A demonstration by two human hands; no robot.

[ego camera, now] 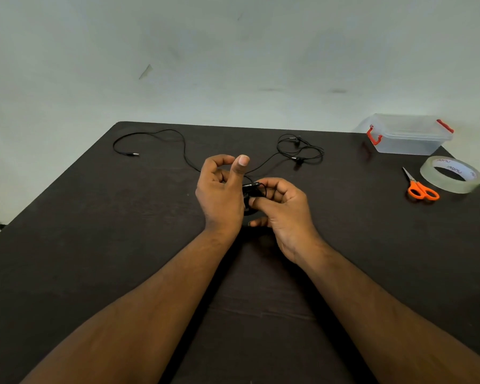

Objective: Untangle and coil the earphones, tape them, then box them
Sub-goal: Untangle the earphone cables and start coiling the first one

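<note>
The right hand [281,206] pinches the earphones [254,189] mid-cable above the tabletop [94,245]; the left hand [219,187] hovers half-curled, apparently empty. Wind even loops, feeding slack gently so the earbud tangle [299,151] trails free

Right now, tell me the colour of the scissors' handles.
Orange. The scissors lie on the table beside the tape roll; the head view shows them plainly.

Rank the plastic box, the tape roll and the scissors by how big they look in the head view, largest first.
1. Plastic box, though it sits farthest away.
2. Tape roll.
3. Scissors, beside the roll and plainly smaller.
</note>
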